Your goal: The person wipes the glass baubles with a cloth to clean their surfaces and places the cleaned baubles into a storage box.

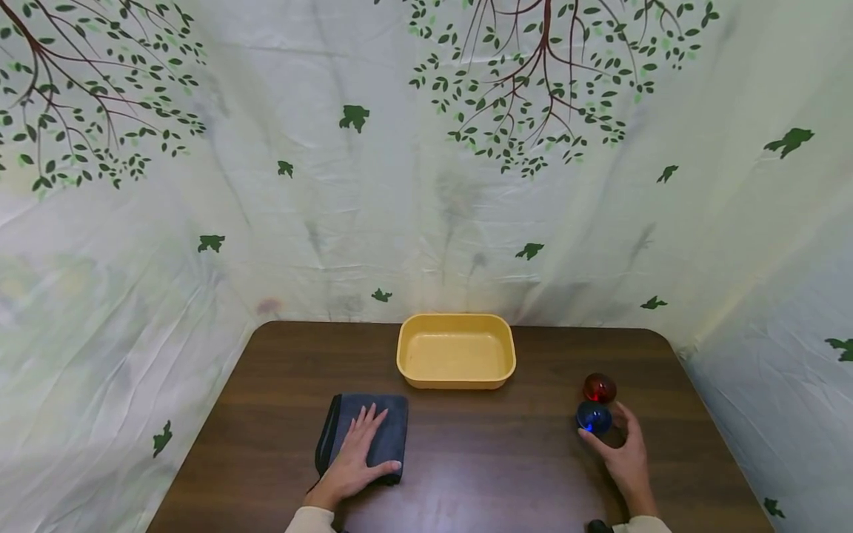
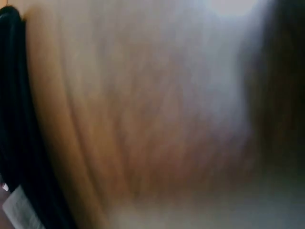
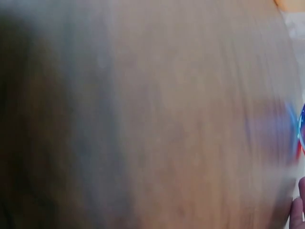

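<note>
My left hand (image 1: 356, 459) lies with spread fingers on a folded dark blue-grey cloth (image 1: 393, 418) with a black edge at its left side. In the left wrist view, a black fold (image 2: 19, 95) with a pale tag (image 2: 23, 210) shows at the left edge. On the right of the table, my right hand (image 1: 626, 451) holds a clear blue ball (image 1: 594, 417) between thumb and fingers. Directly behind it sits a clear red ball (image 1: 600, 387). The right wrist view catches only slivers of the balls and some fingertips (image 3: 296, 212) at its right edge.
A yellow rectangular tub (image 1: 456, 383) stands at the back middle of the brown wooden table (image 1: 480, 459). Behind and beside the table hangs a pale curtain (image 1: 320, 222) printed with branches and leaves.
</note>
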{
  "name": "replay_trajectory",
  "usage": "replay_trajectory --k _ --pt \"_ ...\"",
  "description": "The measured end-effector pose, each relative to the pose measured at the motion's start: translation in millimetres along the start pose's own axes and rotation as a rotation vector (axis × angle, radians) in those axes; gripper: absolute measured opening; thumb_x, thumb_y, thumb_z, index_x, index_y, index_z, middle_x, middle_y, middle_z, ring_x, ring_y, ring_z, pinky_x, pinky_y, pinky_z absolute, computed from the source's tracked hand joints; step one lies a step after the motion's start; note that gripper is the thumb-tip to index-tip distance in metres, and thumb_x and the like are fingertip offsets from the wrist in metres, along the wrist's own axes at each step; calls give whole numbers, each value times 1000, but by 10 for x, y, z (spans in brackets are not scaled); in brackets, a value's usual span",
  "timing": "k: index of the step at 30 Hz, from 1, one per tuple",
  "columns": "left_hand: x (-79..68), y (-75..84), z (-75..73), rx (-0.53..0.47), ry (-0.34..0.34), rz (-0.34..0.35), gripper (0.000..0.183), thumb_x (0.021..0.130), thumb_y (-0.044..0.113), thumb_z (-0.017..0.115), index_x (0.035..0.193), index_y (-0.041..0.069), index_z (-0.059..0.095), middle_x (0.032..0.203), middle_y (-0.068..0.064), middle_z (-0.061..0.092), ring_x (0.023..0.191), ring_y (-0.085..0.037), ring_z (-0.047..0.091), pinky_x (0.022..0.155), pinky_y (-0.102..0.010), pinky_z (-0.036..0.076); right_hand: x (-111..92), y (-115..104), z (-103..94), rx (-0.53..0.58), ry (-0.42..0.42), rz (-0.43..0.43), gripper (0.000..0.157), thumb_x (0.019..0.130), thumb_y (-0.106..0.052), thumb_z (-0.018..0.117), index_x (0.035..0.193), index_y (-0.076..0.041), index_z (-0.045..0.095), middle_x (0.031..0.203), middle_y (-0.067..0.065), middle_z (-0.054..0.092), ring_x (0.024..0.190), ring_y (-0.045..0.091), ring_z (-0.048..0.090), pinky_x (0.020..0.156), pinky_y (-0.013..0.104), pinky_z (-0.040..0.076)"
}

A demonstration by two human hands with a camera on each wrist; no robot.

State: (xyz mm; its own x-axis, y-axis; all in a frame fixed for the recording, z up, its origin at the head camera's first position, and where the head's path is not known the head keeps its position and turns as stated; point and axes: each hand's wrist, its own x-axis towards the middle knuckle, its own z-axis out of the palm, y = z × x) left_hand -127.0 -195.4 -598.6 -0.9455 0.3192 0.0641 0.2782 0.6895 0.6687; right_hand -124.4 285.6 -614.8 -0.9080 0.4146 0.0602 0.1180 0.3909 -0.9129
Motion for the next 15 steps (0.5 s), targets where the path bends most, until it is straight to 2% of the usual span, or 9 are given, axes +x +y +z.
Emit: replay_trajectory --k 4,7,10,15 --pt "1 1 43 29 -43 -30 95 76 53 73 150 8 32 156 -24 18 143 -45 9 112 -61 7 -11 6 25 -20 2 0 84 75 -17 84 142 -3 36 131 16 47 114 25 41 91 25 30" --pt "0 0 57 44 -73 -54 97 76 54 72 151 9 30 157 -23 15 143 -45 5 112 -61 5 -9 9 38 -10 1 4 82 75 -16 84 141 -3 38 130 16 48 112 23 41 89 23 30" --pt "3 -6 66 69 -92 -66 99 76 57 71 151 8 29 158 -22 12 144 -44 2 113 -59 3 -4 11 51 -1 -8 30 81 75 -18 84 140 -3 39 131 17 49 113 23 41 92 30 31" --pt "11 -18 95 95 -80 -64 102 73 59 72 150 6 31 158 -22 12 144 -43 2 113 -58 4 -5 12 61 14 -27 72 81 76 -23 84 141 -4 38 134 21 46 119 30 39 100 47 29"
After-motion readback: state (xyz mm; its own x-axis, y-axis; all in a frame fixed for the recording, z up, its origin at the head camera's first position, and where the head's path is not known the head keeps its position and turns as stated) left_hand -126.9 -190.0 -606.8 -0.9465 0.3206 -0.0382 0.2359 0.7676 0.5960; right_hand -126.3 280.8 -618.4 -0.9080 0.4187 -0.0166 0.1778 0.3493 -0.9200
